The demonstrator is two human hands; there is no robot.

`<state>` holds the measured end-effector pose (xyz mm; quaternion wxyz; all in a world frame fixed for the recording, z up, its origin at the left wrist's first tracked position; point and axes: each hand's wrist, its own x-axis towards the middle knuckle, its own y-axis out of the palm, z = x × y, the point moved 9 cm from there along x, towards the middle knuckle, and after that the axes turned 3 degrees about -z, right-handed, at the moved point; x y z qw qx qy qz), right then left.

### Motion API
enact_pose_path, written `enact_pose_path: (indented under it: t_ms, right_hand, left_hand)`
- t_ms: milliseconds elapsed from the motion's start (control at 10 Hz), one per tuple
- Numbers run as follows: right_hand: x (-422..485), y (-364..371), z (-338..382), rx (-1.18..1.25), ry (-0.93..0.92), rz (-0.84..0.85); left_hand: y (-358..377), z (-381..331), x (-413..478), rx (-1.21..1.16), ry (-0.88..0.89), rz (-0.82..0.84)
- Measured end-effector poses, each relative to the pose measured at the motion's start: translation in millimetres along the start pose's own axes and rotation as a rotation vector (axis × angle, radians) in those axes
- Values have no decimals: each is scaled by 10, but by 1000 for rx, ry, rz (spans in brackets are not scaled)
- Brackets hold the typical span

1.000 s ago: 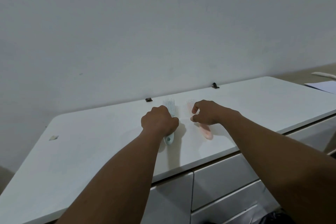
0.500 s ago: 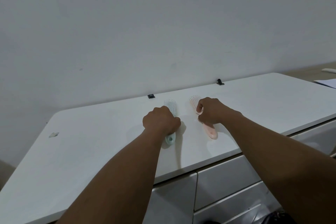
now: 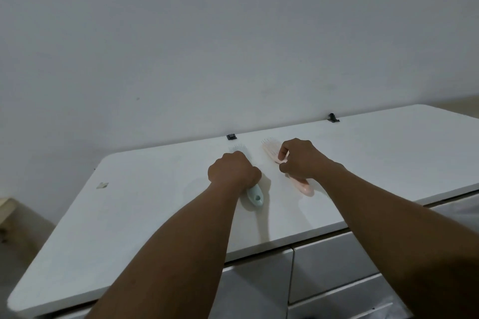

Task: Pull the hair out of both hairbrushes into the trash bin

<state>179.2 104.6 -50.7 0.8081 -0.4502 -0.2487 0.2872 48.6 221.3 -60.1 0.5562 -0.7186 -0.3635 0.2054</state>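
Observation:
Two hairbrushes lie side by side on a white tabletop (image 3: 145,217), bristles up, heads toward the wall. My left hand (image 3: 233,172) is closed around the middle of the pale blue hairbrush (image 3: 255,195); only its handle end and bristle tips show. My right hand (image 3: 300,159) rests over the pink hairbrush (image 3: 304,186), fingers curled on its head and neck. Both brushes touch the table. I cannot make out any hair in the bristles. No trash bin is in view.
Two small black clips (image 3: 231,136) (image 3: 332,118) sit at the table's back edge against the grey wall. A small scrap (image 3: 102,185) lies at the left. Grey drawer fronts (image 3: 334,264) are below the table's front edge.
My right hand has settled further over the pink brush and closed on it. My left hand keeps its grip on the blue brush. The view has tilted slightly.

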Motion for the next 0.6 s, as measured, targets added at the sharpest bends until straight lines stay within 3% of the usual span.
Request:
enact_pose_path:
  t_ms: [500, 600]
  right_hand:
    - [34, 52, 84, -8, -65, 57]
    - [30, -138, 76, -32, -60, 43]
  left_hand:
    - [-80, 21, 48, 89, -16, -6]
    - [-270, -65, 59, 120, 0, -80]
